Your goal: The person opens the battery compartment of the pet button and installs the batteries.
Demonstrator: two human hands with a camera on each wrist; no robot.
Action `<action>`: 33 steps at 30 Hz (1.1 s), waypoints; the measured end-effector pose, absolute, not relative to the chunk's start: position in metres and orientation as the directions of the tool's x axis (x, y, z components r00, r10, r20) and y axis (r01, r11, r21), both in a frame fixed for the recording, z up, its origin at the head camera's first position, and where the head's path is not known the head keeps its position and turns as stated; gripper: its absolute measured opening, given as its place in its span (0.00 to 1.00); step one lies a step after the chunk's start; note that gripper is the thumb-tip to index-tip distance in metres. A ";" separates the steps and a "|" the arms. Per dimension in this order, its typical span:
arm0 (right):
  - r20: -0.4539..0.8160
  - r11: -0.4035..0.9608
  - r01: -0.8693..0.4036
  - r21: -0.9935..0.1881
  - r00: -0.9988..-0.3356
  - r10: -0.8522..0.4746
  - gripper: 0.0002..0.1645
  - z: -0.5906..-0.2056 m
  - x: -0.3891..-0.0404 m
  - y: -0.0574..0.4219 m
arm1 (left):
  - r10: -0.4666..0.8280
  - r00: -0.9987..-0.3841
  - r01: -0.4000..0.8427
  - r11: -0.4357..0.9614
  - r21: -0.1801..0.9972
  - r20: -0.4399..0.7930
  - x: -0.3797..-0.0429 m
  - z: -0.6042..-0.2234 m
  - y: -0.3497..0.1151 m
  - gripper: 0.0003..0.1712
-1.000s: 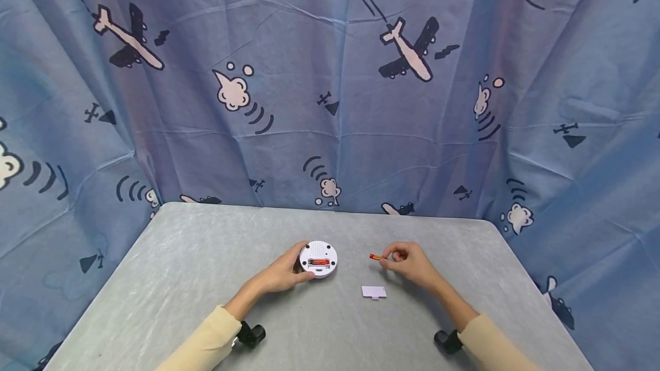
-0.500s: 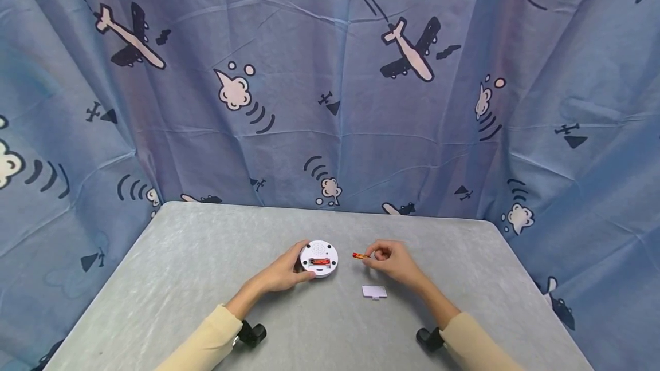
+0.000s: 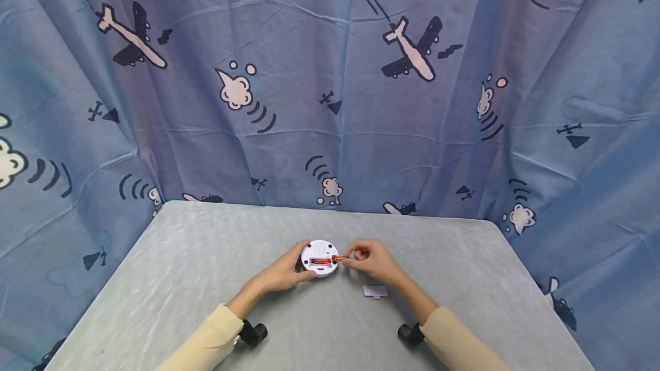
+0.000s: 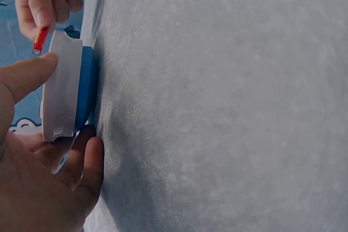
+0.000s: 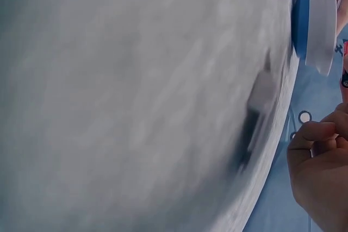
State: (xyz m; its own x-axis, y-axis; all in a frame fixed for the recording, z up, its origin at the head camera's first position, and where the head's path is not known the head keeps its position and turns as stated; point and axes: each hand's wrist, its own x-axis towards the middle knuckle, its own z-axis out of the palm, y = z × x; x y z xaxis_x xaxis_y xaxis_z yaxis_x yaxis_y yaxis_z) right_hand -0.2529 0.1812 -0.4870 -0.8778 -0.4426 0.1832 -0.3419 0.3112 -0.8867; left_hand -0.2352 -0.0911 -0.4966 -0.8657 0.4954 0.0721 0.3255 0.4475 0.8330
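My left hand [image 3: 285,269] grips a round white device [image 3: 321,248] from its left side, thumb over the near edge and fingers around the far side. The left wrist view shows the white body [image 4: 62,91] with a blue part [image 4: 86,88] facing the table. In the device's open compartment lies one red battery [image 3: 321,261]. Between thumb and fingertips my right hand [image 3: 375,259] pinches another red battery [image 3: 338,257], its free end over the device's right edge. In the right wrist view the right hand [image 5: 321,161] shows curled fingers, with the pinched battery [image 5: 345,63] cut by the frame edge.
A small white battery cover [image 3: 375,291] with a tab lies on the grey table [image 3: 206,245], in front of the right hand. Behind the table hangs a blue curtain [image 3: 289,159] printed with planes. Black camera mounts [image 3: 252,334] sit at both wrists.
My right hand has moved left with the pinched battery, from well right of the device to its right edge. The left hand and device stay practically in place.
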 end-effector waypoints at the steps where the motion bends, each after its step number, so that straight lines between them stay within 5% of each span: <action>1: 0.193 0.312 -0.355 -0.881 -0.873 -0.449 0.05 -0.483 -0.251 0.178 | 0.497 -0.865 0.327 0.446 0.833 0.073 -0.235 -0.496 -0.091 0.45; 6: 0.230 0.288 -0.402 -0.869 -0.844 -0.485 0.04 -0.467 -0.242 0.162 | 0.509 -0.857 0.344 0.440 0.830 0.085 -0.235 -0.496 -0.092 0.45; 21: 0.287 0.236 -0.478 -0.846 -0.782 -0.553 0.05 -0.500 -0.263 0.144 | 0.513 -0.855 0.336 0.431 0.837 0.079 -0.236 -0.497 -0.092 0.44; 33: 0.264 0.316 -0.503 -0.804 -0.779 -0.569 0.04 -0.497 -0.262 0.136 | 0.516 -0.852 0.349 0.435 0.830 0.088 -0.235 -0.495 -0.092 0.44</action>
